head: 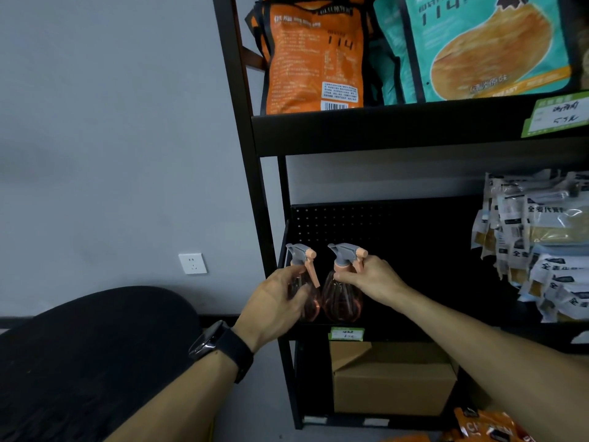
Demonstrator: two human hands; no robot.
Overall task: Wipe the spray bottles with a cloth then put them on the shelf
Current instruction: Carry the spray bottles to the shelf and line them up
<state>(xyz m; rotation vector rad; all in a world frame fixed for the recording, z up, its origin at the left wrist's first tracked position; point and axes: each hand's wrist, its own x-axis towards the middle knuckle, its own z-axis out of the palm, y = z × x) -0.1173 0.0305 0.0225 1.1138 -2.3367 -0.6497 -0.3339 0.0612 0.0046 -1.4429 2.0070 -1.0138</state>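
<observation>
- On the middle shelf (318, 328), at its left end, two upright spray bottles are stood just beside each other.
- Left bottle (307, 301): body is gripped by the left hand (274, 301).
- Right bottle (342, 298): neck is pinched by the right hand (371, 277), reaching from the right.
- No cloth is seen.

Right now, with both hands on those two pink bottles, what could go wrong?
The left bottle and right bottle stand almost touching near the front edge of the shelf, so a nudge from the left hand could tip one into the other or off the front. The right hand pinches near the trigger and might squeeze out spray.
</observation>
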